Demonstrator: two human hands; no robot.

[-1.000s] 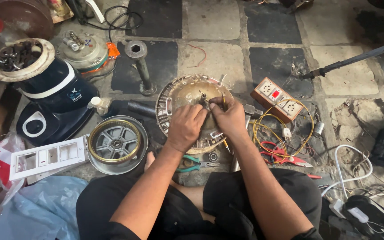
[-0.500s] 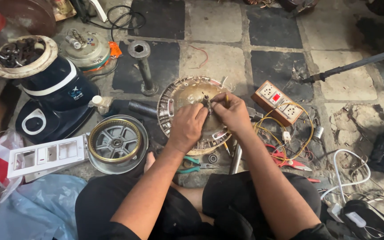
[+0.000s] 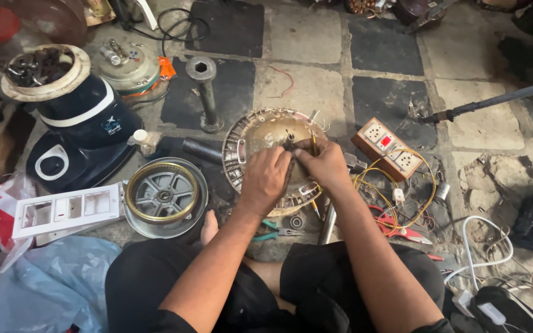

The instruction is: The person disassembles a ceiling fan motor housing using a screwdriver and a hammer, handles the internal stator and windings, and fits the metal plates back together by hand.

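Here, both hands meet over the round fan motor plate (image 3: 260,132) in the middle of the tiled floor (image 3: 306,86): left hand (image 3: 265,179) and right hand (image 3: 323,163) fingers pinch together at its centre, beside a socket box (image 3: 388,148).

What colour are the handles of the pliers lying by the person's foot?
Green, seen in the head view: the pliers lie just below the left hand.
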